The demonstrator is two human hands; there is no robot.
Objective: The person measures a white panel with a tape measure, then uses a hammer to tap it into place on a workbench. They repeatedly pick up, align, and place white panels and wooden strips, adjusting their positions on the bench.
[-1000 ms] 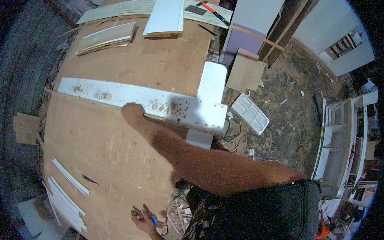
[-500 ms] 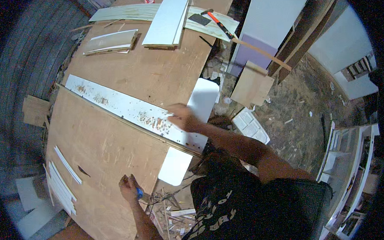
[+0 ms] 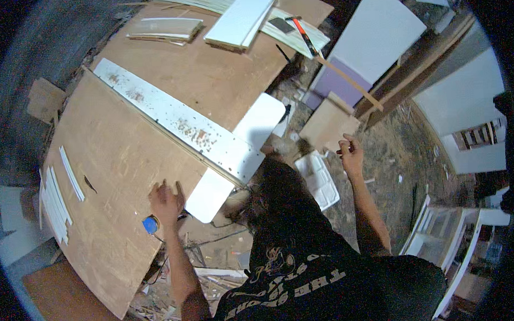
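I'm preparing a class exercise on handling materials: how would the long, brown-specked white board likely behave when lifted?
The long white board is probably fairly stiff: it lies straight on the wooden surface. Being long and narrow, it would likely swing or dip if gripped at one end. The brown specks, if loose, may slide off when it tilts.

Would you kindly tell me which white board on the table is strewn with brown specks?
The long, narrow white board lying across the middle of the wooden table; brown specks dot it, while the boards stacked beyond look plain white.
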